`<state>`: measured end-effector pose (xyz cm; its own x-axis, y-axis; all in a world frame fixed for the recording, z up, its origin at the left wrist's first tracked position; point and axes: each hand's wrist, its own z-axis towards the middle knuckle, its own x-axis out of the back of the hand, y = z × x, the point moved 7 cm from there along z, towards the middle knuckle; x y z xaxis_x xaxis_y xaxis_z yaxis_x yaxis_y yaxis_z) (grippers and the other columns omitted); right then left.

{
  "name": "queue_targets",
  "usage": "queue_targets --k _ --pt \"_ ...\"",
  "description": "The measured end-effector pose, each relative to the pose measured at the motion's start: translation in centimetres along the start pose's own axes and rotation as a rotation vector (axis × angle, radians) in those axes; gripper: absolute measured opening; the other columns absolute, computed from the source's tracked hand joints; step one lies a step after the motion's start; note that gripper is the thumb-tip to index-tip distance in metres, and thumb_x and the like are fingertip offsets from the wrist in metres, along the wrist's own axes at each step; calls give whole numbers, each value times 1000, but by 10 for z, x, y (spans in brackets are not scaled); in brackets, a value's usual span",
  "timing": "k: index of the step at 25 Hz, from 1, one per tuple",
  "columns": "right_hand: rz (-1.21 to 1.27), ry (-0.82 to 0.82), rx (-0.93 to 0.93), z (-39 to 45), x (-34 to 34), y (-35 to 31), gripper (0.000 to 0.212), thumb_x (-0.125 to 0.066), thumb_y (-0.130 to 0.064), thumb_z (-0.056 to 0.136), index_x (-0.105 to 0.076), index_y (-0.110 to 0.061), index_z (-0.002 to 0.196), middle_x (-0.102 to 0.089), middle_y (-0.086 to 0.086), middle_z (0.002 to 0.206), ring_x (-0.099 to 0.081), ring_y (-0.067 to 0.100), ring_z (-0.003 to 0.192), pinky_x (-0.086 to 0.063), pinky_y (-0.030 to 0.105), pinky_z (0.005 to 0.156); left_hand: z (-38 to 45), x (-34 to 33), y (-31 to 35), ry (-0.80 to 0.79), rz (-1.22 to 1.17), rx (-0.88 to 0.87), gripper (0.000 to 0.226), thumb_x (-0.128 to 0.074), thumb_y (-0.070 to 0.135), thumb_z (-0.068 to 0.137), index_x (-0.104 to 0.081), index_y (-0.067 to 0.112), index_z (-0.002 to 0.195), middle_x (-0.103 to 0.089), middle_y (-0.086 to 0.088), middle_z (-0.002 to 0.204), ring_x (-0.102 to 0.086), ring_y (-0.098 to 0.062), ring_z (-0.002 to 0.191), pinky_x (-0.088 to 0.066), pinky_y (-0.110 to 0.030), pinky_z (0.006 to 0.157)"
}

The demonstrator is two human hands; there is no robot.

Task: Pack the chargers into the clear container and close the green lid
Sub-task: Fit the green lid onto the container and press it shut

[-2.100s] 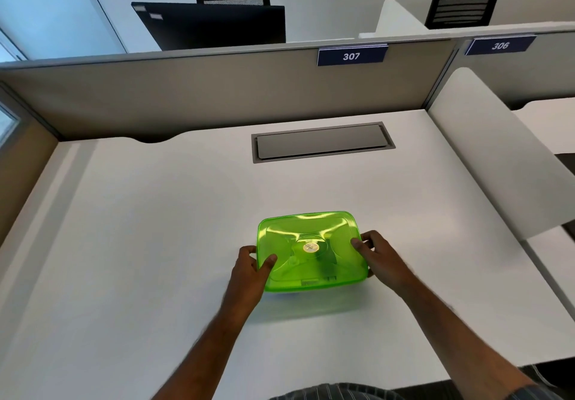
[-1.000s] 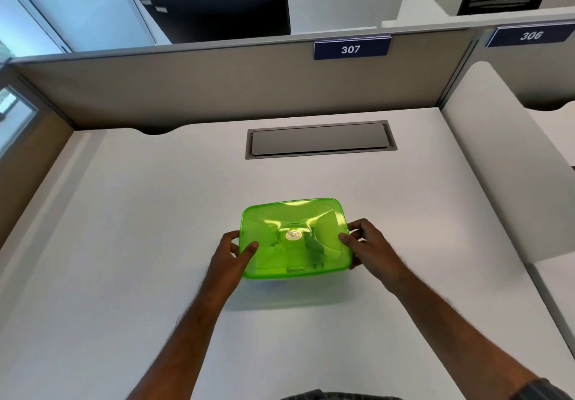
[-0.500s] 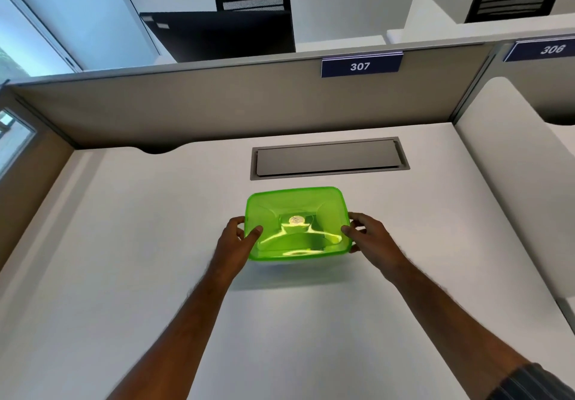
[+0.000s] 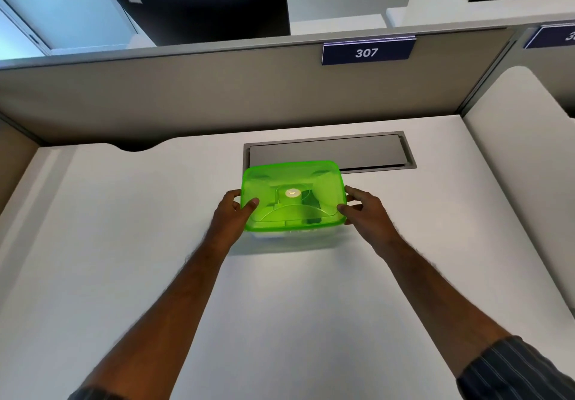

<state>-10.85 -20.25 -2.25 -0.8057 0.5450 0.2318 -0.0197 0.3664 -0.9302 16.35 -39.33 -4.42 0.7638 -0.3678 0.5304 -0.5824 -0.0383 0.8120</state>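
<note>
We see both hands on the box, left hand at its 9 o'clock edge, right hand at 3 o'clock, each clamped on the green lid with thumb on top and fingers curled down the side. Opposed grip like this reads to us as squeezing the rim to seat the lid evenly or carrying it level. Box sits mid-desk, its 12 o'clock edge overlapping the grey cable hatch. Lid is translucent lime, rounded corners, pale round sticker at centre. Clear container only peeks out as a pale strip at 6 o'clock. Dark and pale shapes under the lid, we judge chargers, too tinted to count. Packing looks done, lid on
</note>
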Motion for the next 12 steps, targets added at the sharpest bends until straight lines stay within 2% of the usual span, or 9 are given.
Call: queue_targets --k 6,9,12 --pt "16 21 0 17 1 -2 48 -65 -1 93 -55 -8 139 -60 12 117 -62 16 71 -56 24 59 20 -7 5 9 -50 -18 42 -72 45 91 -62 25 126 -59 3 80 -62 -20 74 -49 -35 67" --pt "9 32 -6 18 1 -3 46 -63 -3 94 -57 -11 139 -61 12 120 -64 23 81 -58 37 69 21 -9 5 -2 -51 -20 43 -71 47 91 -61 26 127 -60 3 80 -62 -18 74 -49 -33 65" --pt "-7 27 2 22 2 -8 43 -62 -5 95 -58 -15 137 -61 10 119 -62 19 78 -57 40 70 21 -7 9 0 -24 -32 46 -70 46 93 -60 23 131 -60 0 83 -61 -20 78 -48 -33 68"
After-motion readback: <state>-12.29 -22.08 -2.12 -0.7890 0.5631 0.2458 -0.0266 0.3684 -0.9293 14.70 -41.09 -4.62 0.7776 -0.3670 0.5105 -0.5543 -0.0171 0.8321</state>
